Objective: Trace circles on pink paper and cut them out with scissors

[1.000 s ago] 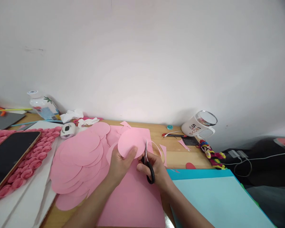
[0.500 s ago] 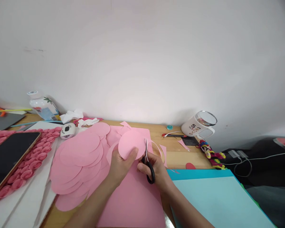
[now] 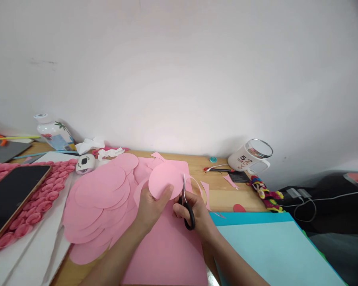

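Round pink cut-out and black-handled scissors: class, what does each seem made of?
The round pink cut-out seems thin matte paper or card, pinched by the left hand. The black-handled scissors in the right hand: shiny, likely metal blades; handles probably plastic.

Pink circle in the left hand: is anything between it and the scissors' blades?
Nothing visible. The left hand grips the pink circle at its lower edge. The scissors in the right hand meet the circle's right edge directly. The left thumb lies left of the blades, apart from them.
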The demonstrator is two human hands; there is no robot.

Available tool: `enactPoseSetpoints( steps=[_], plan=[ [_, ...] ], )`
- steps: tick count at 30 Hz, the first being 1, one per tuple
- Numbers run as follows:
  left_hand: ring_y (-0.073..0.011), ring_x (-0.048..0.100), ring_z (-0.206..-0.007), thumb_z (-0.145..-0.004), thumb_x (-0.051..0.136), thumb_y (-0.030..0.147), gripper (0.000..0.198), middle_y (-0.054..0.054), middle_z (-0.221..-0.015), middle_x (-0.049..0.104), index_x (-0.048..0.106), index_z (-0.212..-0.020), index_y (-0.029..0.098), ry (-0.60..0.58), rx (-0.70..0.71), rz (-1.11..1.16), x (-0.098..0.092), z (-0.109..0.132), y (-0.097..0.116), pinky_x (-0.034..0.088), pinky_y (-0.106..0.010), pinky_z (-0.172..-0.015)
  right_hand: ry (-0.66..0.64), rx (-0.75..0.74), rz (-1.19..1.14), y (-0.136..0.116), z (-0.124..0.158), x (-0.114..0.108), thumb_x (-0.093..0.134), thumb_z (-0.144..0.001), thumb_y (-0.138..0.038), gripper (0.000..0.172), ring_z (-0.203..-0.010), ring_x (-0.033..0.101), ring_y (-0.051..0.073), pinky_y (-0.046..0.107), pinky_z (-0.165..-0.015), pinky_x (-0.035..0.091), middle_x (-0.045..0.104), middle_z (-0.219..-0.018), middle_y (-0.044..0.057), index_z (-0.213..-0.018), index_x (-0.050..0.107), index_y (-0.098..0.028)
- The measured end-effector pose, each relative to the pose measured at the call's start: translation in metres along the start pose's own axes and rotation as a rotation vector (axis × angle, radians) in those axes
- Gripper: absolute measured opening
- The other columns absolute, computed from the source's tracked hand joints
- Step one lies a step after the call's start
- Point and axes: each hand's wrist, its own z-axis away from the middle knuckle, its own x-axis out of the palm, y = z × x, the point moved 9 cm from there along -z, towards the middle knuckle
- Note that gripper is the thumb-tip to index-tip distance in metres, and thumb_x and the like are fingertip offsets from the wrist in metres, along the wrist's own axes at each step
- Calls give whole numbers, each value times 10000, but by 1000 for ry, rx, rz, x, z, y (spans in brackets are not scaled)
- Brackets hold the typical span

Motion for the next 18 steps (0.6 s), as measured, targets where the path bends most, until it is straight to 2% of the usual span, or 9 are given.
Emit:
enactPoseSetpoints(
  steps=[10, 18],
  plan=[
    [-141, 570, -576, -727, 583, 342, 222, -11, -596, 611, 599, -636, 141, -8, 27, 18, -1, -2, -2, 444, -205, -490, -30, -7, -27, 4, 0, 1, 623, -678, -316, 214, -466, 400, 87, 220, -464, 323, 454, -478, -50, -586, 485, -181],
    [-124, 516, -521, -714, 590, 370, 253, 9, -537, 554, 568, -599, 147, 18, -7, -2, -3, -2, -3, 419, -207, -467, -38, 2, -27, 2, 1, 3, 656, -678, -409, 308, -441, 426, 94, 228, -449, 332, 456, -463, -46, -570, 473, -187]
  ],
)
